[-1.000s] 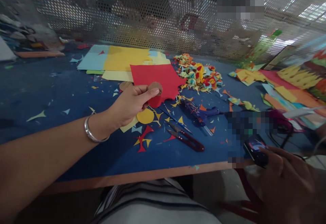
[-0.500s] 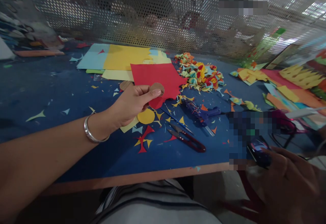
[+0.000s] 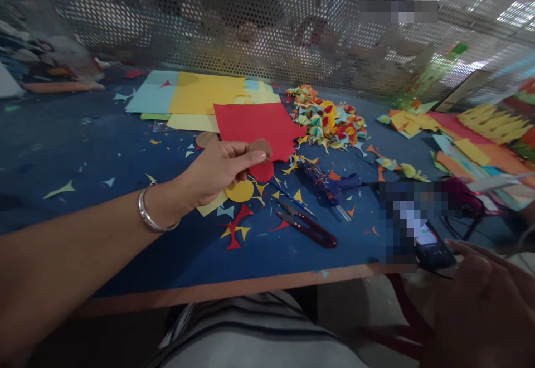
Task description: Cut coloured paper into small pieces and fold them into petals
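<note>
My left hand (image 3: 228, 167), with a silver bangle at the wrist, reaches in from the left. Its thumb and fingers pinch a small brown disc (image 3: 259, 146) in front of a red paper sheet (image 3: 251, 120). A red paper circle (image 3: 262, 171) shows just below the fingertips; I cannot tell whether it is in the same grip. Under the hand lies a yellow paper circle (image 3: 239, 190). Thread snips (image 3: 311, 228) with dark red handles rest to the right, beside a slim blue stick (image 3: 295, 198) and a blue glue gun (image 3: 343, 187). My right hand is out of sight.
Paper sheets (image 3: 204, 92) lie behind, beside a heap of folded colourful paper pieces (image 3: 330, 117). Scraps are scattered over the blue table (image 3: 137, 267). At the right, another person's hand (image 3: 480, 284) is by a phone (image 3: 434, 253). A perforated metal panel (image 3: 167, 39) stands behind.
My left hand has shifted slightly, and more of the red circle shows below it. At the right, the phone has tilted and its lit screen shows more.
</note>
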